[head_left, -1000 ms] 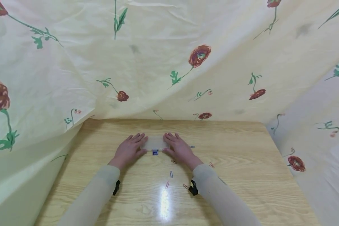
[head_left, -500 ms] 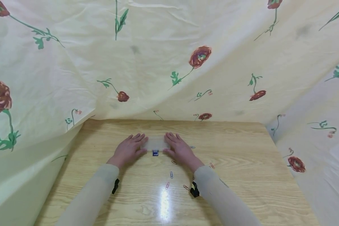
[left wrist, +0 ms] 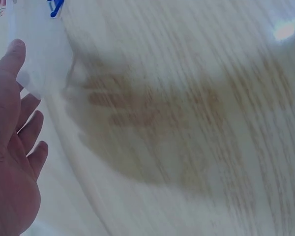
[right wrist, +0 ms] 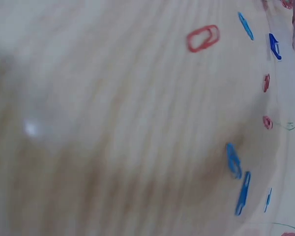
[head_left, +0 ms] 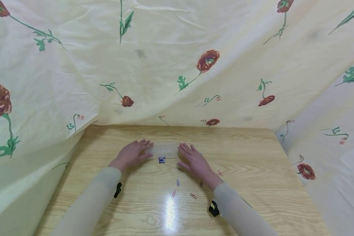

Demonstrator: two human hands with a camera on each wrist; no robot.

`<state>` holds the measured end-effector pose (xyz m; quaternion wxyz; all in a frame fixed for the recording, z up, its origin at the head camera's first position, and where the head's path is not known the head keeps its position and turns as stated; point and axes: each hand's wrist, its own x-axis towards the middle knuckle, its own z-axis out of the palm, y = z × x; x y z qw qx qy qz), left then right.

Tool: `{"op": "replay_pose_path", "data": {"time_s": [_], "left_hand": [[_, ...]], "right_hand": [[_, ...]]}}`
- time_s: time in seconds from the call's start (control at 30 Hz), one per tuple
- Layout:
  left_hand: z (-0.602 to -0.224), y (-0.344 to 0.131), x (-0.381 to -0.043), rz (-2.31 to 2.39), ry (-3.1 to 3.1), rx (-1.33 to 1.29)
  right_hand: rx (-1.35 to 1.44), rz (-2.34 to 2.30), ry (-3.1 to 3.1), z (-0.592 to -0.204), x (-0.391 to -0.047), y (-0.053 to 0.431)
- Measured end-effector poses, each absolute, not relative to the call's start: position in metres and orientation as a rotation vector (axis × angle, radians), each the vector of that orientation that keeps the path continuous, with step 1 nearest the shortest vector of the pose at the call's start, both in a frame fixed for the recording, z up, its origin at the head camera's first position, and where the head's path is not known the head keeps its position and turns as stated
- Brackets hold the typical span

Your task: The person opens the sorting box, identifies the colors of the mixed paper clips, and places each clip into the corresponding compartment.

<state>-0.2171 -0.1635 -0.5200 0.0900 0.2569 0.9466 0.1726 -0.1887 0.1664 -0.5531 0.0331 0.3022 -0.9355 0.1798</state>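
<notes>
In the head view a translucent plastic box (head_left: pixel 168 148) with a blue latch (head_left: pixel 162 160) at its front lies far back on the table. My left hand (head_left: pixel 130 154) rests at its left end, fingers nearly straight; in the left wrist view the thumb (left wrist: pixel 14 55) touches the box (left wrist: pixel 44 54) and some fingertips are behind it. Just off the right end, my right hand (head_left: pixel 198 164) is spread with nothing in it. Beneath and around that hand lie loose paperclips, among them a dark one (head_left: pixel 180 169). Only slivers of its fingers show in the right wrist view.
Several paperclips lie scattered on the wooden table, such as a blue one (head_left: pixel 178 183), a red one (head_left: pixel 193 196) and another red one (right wrist: pixel 203 38). A floral cloth (head_left: pixel 165 82) hangs behind and around the table. Light glares on the front of the tabletop (head_left: pixel 129 216).
My right hand has come off the box's right end and shifted right and toward me. More of the box shows. The left hand has drawn slightly left.
</notes>
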Motion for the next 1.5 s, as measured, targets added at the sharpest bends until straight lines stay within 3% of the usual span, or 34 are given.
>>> {"op": "replay_pose_path", "data": {"time_s": [0.43,1.5], "left_hand": [[-0.518,-0.17,-0.217,0.506,2.822,0.78],[-0.522,-0.16,-0.219,0.443,3.155,0.869]], "right_hand": [[1.012,0.567,-2.908,-0.561,-0.158,0.161],[1.072,0.505,-2.86,-0.562,-0.153,0.147]]}}
